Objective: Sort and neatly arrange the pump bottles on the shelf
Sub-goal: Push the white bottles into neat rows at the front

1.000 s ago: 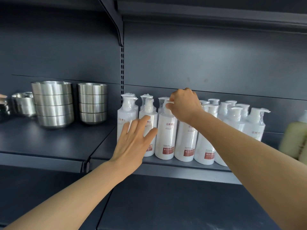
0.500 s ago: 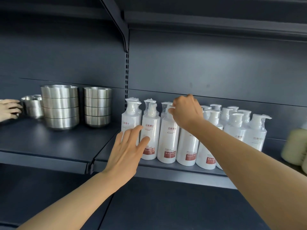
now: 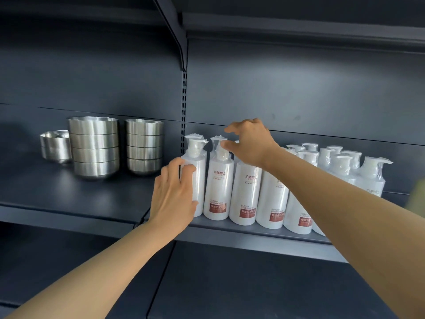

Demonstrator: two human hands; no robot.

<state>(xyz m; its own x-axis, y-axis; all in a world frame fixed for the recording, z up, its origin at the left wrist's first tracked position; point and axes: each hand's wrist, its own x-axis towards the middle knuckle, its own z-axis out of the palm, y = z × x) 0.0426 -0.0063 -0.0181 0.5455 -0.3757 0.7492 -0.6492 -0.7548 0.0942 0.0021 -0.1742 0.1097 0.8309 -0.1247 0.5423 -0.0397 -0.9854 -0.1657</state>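
Observation:
Several white pump bottles with red labels stand in rows on the dark shelf (image 3: pixel 253 240). My left hand (image 3: pixel 174 192) grips the leftmost bottle (image 3: pixel 199 166) from the front, fingers curled on its left side and thumb low against it. My right hand (image 3: pixel 251 143) hovers over the pump tops with fingers spread and bent. Its thumb touches the pump head of the second bottle (image 3: pixel 218 185), and the hand hides the pump of the third bottle (image 3: pixel 246 192). My right forearm covers part of the bottles further right (image 3: pixel 340 166).
Two stacks of steel bowls (image 3: pixel 94 146) (image 3: pixel 143 146) and a smaller steel bowl (image 3: pixel 55 146) stand on the left shelf section. A slotted upright (image 3: pixel 183 100) divides the sections. A blurred yellowish bottle (image 3: pixel 418 196) is at the right edge. Another shelf lies below.
My left hand moved up and forward from hovering onto the leftmost bottle. My right hand let go of the third bottle's pump, opened and shifted left. A hand at the far left is gone.

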